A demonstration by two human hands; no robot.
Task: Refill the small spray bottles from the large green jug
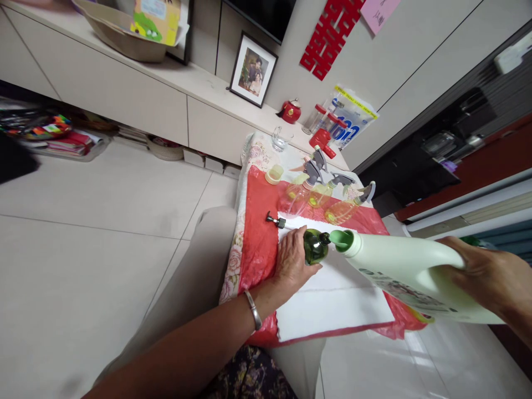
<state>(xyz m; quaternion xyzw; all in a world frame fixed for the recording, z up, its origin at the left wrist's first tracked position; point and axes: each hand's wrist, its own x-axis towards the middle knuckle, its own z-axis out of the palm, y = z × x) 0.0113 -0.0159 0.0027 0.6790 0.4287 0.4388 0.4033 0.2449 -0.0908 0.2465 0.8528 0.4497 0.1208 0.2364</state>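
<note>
My left hand (292, 259) is wrapped round a small dark green bottle (316, 246) that stands on a white cloth (332, 299). My right hand (486, 274) grips the handle end of a large pale green jug (403, 266), tipped on its side. The jug's green spout (341, 239) sits right at the small bottle's mouth. A dark pump head (275, 220) lies on the red cover (257, 244) just beyond my left hand.
Three clear spray bottles (320, 191) lie at the far end of the small table, with a pale cap (274, 174) and a glass (279, 139) beyond. A low cabinet (178, 100) carries a framed photo (253, 69), a red pot (290, 111) and jars. Tiled floor (91, 221) spreads to the left.
</note>
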